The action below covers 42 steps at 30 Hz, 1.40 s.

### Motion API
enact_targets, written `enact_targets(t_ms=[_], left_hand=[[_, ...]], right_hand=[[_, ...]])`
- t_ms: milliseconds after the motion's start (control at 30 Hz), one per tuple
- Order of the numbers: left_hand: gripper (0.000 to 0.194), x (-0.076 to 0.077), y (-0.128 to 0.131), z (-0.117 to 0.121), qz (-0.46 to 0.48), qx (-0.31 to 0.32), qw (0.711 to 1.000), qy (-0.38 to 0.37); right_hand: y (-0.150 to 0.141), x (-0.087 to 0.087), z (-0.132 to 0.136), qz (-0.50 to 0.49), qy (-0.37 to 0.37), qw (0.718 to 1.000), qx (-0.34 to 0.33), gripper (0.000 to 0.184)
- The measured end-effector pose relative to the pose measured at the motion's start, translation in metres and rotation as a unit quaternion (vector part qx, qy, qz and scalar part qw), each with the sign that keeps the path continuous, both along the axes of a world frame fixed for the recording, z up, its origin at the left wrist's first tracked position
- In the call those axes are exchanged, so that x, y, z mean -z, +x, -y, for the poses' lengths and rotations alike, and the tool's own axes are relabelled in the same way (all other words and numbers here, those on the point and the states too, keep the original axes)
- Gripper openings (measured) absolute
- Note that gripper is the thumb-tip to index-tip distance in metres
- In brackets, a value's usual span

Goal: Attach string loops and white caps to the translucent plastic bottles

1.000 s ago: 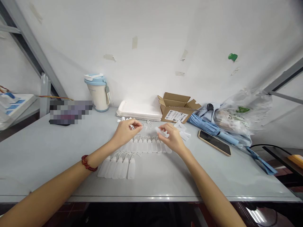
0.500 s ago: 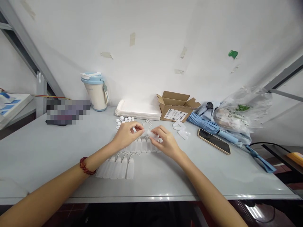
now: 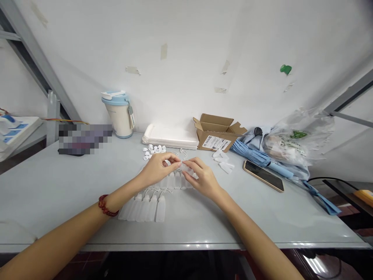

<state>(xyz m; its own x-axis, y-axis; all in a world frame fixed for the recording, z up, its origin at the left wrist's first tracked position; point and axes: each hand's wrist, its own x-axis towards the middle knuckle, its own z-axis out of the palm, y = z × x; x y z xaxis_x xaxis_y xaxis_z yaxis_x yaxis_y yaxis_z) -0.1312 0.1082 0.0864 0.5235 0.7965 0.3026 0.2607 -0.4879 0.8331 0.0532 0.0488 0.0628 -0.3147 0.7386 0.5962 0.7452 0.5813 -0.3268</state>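
Over the middle of the table, my left hand is closed in a pinch, thumb against fingers. What it pinches is too small and pale to make out. Facing it, my right hand has its thumb and fingers curled around a small translucent plastic sleeve, mostly hidden by the fingers. The fingertips of both hands almost meet. Below and behind them lies a row of translucent sleeves with thin white loops. Nearer the front edge is a second row of looped sleeves. Small white caps are heaped behind my left hand.
Loose translucent pieces lie right of my hands, near a phone. At the back stand a tumbler, a stack of white trays and an open cardboard box. A blue umbrella and plastic bag lie right.
My left hand has shifted slightly right, closer to my right fingertips. The right fingers have straightened a little, and the sleeve shows less than before. The rows on the table look unchanged.
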Motion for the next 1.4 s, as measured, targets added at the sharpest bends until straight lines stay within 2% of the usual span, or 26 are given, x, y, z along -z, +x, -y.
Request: enact_targets(t_ms=[200,433,700,933,1100,1400], left_hand=[[0.019,-0.001,0.0,-0.001,0.016,0.02,0.998,-0.063],[0.021,-0.003,-0.001,-0.002,0.048,0.04,0.981,-0.184],[0.022,-0.007,-0.004,-0.002,0.034,0.081,0.972,-0.218],[0.018,-0.008,-0.003,-0.001,0.025,0.054,0.971,-0.23],[0.023,-0.007,-0.003,-0.003,0.003,0.05,0.965,-0.258],[0.024,-0.006,-0.009,-0.007,0.011,0.077,0.937,-0.341]], right_hand=[[-0.002,0.0,0.001,-0.005,0.03,0.999,0.009,0.022],[-0.007,0.001,0.002,-0.035,0.079,0.996,0.008,0.019],[-0.011,0.003,0.003,-0.041,0.116,0.992,-0.001,0.016],[-0.009,0.006,0.0,-0.018,0.104,0.994,-0.015,0.026],[-0.007,0.01,-0.002,0.019,0.098,0.995,-0.021,0.029],[-0.011,0.008,0.002,0.008,0.055,0.998,-0.038,0.031]])
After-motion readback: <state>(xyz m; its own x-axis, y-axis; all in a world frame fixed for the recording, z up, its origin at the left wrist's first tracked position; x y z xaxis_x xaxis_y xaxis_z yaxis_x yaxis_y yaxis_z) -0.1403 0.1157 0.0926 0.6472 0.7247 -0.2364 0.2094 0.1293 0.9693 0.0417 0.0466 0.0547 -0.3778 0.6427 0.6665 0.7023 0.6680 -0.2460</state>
